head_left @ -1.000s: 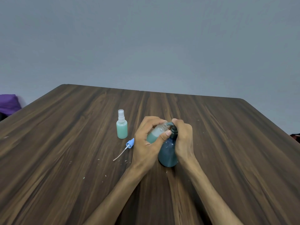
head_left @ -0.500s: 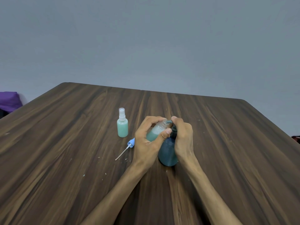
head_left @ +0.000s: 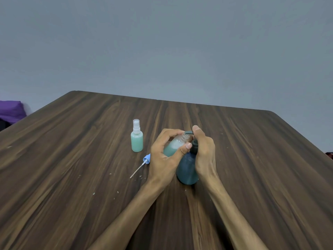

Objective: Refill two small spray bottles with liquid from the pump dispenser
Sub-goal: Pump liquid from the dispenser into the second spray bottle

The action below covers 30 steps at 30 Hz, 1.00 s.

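A dark teal pump dispenser [head_left: 187, 168] stands upright mid-table. My right hand [head_left: 204, 150] is wrapped over its pump head, thumb on top of the spout. My left hand [head_left: 165, 157] holds an uncapped small spray bottle [head_left: 175, 146], partly filled with green liquid and tilted, its threaded neck just under the spout. A second small spray bottle [head_left: 137, 138], capped and filled with green liquid, stands upright to the left. The loose blue spray cap [head_left: 146, 159] with its white dip tube lies on the table beside my left hand.
The dark wooden table [head_left: 261, 159] carries small pale specks near the cap. A purple object [head_left: 10, 110] sits beyond the table's left edge. A grey wall is behind.
My right thumb has risen on the pump head and the spout now shows above the bottle's neck. Both hands stay in place.
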Available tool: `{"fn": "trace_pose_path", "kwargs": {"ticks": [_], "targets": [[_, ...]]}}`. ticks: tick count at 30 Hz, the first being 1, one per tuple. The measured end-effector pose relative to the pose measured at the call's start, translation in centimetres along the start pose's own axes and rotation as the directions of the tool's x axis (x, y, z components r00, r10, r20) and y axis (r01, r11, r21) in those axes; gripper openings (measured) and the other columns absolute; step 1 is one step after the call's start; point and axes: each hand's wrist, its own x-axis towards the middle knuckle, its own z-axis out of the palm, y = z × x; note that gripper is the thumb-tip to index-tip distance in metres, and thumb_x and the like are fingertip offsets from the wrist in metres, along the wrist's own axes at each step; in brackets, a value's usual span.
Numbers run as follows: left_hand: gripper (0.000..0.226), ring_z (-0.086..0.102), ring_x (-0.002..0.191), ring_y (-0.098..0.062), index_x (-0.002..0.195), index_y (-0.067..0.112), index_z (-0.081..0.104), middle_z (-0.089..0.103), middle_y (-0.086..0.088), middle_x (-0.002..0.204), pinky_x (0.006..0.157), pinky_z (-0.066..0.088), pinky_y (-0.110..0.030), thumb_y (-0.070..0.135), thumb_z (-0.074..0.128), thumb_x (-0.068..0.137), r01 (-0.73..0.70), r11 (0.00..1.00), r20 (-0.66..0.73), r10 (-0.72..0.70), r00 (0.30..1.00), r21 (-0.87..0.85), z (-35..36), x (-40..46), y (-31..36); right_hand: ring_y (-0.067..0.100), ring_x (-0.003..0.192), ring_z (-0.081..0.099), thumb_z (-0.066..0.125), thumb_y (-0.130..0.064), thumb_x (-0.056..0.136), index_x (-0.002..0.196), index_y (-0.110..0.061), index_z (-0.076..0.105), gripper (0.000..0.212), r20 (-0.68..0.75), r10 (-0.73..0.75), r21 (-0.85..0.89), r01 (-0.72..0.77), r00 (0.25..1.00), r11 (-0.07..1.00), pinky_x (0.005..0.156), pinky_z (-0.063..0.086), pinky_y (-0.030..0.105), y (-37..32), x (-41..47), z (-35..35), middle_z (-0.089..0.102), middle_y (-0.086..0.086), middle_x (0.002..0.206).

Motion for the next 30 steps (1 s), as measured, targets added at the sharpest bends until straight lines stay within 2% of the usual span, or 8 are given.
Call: {"fn": "trace_pose_path", "kwargs": {"ticks": [4, 8, 11, 15, 20, 22, 25, 30], "targets": [[0.023, 0.071, 0.104, -0.023, 0.111, 0.006, 0.071, 0.072, -0.005, 0.107, 0.091, 0.058, -0.033, 0.007, 0.078, 0.090, -0.009, 1.000, 0.016, 0.009, 1.000, 0.003, -0.14, -0.11, -0.04, 0.030, 0.059, 0.055, 0.050, -0.053, 0.080, 0.057, -0.004, 0.058, 0.055, -0.051, -0.034, -0.062, 0.030, 0.998, 0.998, 0.053, 0.043, 0.050, -0.06, 0.03, 0.10, 0.060, 0.019, 0.058], [0.024, 0.071, 0.104, -0.024, 0.112, 0.009, 0.071, 0.072, -0.004, 0.107, 0.091, 0.057, -0.032, 0.011, 0.078, 0.089, 0.005, 1.000, -0.001, -0.005, 1.000, -0.003, -0.01, -0.04, 0.01, 0.042, 0.067, 0.060, 0.053, -0.058, 0.090, 0.061, -0.012, 0.068, 0.056, -0.006, 0.031, 0.021, -0.030, 1.000, 0.999, 0.068, 0.051, 0.054, 0.46, 0.08, -0.06, 0.065, 0.023, 0.068], [0.024, 0.071, 0.104, -0.023, 0.112, 0.013, 0.070, 0.071, -0.003, 0.107, 0.091, 0.059, -0.036, 0.012, 0.078, 0.089, 0.012, 1.000, -0.004, -0.012, 1.000, 0.008, 0.06, -0.01, 0.05, 0.039, 0.077, 0.064, 0.055, -0.055, 0.094, 0.068, -0.017, 0.074, 0.050, 0.016, 0.079, 0.090, -0.081, 0.997, 0.993, 0.076, 0.053, 0.055, 0.45, 0.11, -0.18, 0.069, 0.020, 0.076], [0.023, 0.071, 0.106, -0.025, 0.112, 0.012, 0.071, 0.071, -0.002, 0.108, 0.091, 0.059, -0.035, 0.013, 0.078, 0.090, 0.008, 1.000, 0.008, -0.008, 1.000, 0.017, 0.04, -0.09, 0.19, 0.027, 0.068, 0.061, 0.055, -0.044, 0.085, 0.062, -0.019, 0.064, 0.036, -0.027, 0.064, 0.034, -0.063, 0.998, 0.997, 0.065, 0.049, 0.045, 0.08, 0.33, -0.22, 0.065, 0.003, 0.061], [0.024, 0.071, 0.105, -0.025, 0.112, 0.012, 0.071, 0.072, -0.003, 0.108, 0.092, 0.059, -0.036, 0.014, 0.078, 0.089, 0.010, 1.000, 0.002, -0.010, 1.000, 0.015, -0.11, -0.13, 0.20, 0.027, 0.065, 0.061, 0.051, -0.038, 0.094, 0.072, 0.011, 0.060, 0.054, 0.000, 0.048, 0.090, -0.048, 0.999, 0.995, 0.062, 0.051, 0.039, -0.08, -0.24, 0.00, 0.063, 0.018, 0.066], [0.024, 0.071, 0.105, -0.025, 0.112, 0.012, 0.071, 0.071, -0.004, 0.108, 0.091, 0.058, -0.033, 0.012, 0.078, 0.089, 0.006, 1.000, 0.008, -0.006, 1.000, 0.010, 0.04, -0.08, 0.30, 0.032, 0.068, 0.060, 0.053, -0.042, 0.091, 0.072, 0.007, 0.060, 0.053, -0.009, 0.067, 0.067, -0.066, 0.998, 0.996, 0.067, 0.051, 0.046, -0.21, -0.05, 0.01, 0.064, 0.014, 0.065], [0.023, 0.071, 0.105, -0.022, 0.111, 0.012, 0.072, 0.072, -0.003, 0.108, 0.090, 0.056, -0.027, 0.010, 0.078, 0.089, 0.011, 1.000, 0.013, -0.011, 1.000, 0.000, -0.01, -0.03, 0.37, 0.031, 0.065, 0.057, 0.050, -0.052, 0.083, 0.060, -0.015, 0.058, 0.044, -0.037, -0.036, -0.091, 0.033, 0.999, 0.995, 0.060, 0.048, 0.051, 0.04, 0.09, -0.02, 0.059, 0.009, 0.060], [0.023, 0.071, 0.104, -0.023, 0.112, 0.012, 0.071, 0.072, -0.005, 0.107, 0.091, 0.057, -0.029, 0.011, 0.078, 0.089, 0.009, 1.000, 0.008, -0.008, 1.000, -0.006, 0.08, -0.02, 0.42, 0.026, 0.062, 0.060, 0.052, -0.040, 0.091, 0.069, 0.000, 0.062, 0.046, -0.001, 0.047, 0.059, -0.047, 0.999, 0.997, 0.061, 0.048, 0.038, -0.33, -0.04, 0.01, 0.062, 0.014, 0.063]]}}
